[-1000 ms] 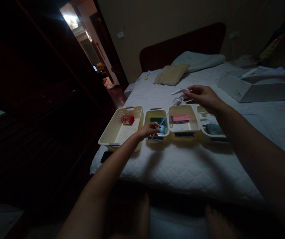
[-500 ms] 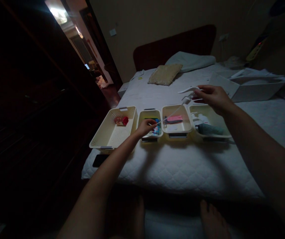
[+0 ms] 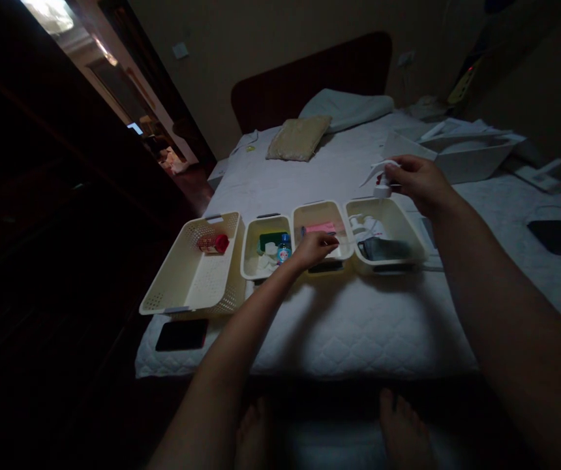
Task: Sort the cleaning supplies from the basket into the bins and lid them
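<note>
My right hand [image 3: 415,183] is raised above the rightmost bin, closed on a white pump dispenser head [image 3: 382,189] with a curved spout. My left hand [image 3: 316,248] is pinched over the bin with the pink cloth [image 3: 320,227]. A thin, pale tube runs faintly from its fingertips toward the pump head. In the rightmost bin [image 3: 415,243] lie white pump bottles [image 3: 366,225] and a dark grey-green item [image 3: 385,249]. The bin left of the pink cloth's holds a blue bottle [image 3: 284,249], something green and white pieces.
A large perforated basket [image 3: 163,287] with a red-lidded container [image 3: 214,244] stands at the left. A black phone [image 3: 181,335] lies before it on the bed. An open white box [image 3: 466,160], a dark flat object [image 3: 560,237] and a beige cushion [image 3: 299,138] are also on the bed.
My left hand has moved right, from the bin with the blue bottle to the pink cloth's bin. The pump head has turned more upright in my right hand. The view has shifted right.
</note>
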`<state>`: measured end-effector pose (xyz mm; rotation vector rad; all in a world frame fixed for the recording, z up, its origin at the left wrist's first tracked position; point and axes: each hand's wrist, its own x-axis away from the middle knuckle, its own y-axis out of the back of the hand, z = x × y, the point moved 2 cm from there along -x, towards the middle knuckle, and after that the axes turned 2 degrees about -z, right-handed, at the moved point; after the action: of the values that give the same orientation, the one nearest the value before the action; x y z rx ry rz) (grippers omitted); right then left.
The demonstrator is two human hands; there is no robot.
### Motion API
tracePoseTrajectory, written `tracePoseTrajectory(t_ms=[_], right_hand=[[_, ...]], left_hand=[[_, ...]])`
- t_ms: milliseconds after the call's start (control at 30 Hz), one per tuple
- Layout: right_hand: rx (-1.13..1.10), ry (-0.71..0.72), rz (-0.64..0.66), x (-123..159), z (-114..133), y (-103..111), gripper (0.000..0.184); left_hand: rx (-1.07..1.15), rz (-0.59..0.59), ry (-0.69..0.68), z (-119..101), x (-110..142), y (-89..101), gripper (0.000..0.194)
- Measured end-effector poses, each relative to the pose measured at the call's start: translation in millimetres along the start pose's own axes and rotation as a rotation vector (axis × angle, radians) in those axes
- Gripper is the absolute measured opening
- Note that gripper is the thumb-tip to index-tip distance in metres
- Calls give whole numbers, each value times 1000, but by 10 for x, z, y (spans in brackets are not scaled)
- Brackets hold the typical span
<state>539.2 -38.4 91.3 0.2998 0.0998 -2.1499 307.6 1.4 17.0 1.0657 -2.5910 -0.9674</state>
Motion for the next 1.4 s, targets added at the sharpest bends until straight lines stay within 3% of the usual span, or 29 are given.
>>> tracePoseTrajectory(t_ms=[133, 367, 500, 633, 867, 1100, 1200, 1400], right_hand=[[141, -28, -107, -18, -172, 227, 11], [361, -78, -81, -82, -558, 448, 24], [496, -87, -12, -137, -752, 448, 29], [555, -135, 22, -177, -941, 413, 31], [846, -191, 85, -140, -1123, 402, 35], [1163, -208, 115, -64, -1244, 315, 34], [1224, -193, 129, -52, -1267, 278, 34], [1270, -196, 129, -31, -1282, 280, 34]], left_hand=[[-83, 95, -77, -81, -294, -359, 22], [-452, 288, -125, -274, -466, -779, 24], [-675, 339, -200, -414, -490, -875, 26], [-700, 426, -257, -430, -584, -1000, 24], [-691, 407, -415, -237, -751, -1166, 23], [-881, 387, -560, -361, -669, -1169, 30], [-928, 345, -546, -433, -605, -1191, 32], [-861, 368, -356, -481, -586, -1195, 35]])
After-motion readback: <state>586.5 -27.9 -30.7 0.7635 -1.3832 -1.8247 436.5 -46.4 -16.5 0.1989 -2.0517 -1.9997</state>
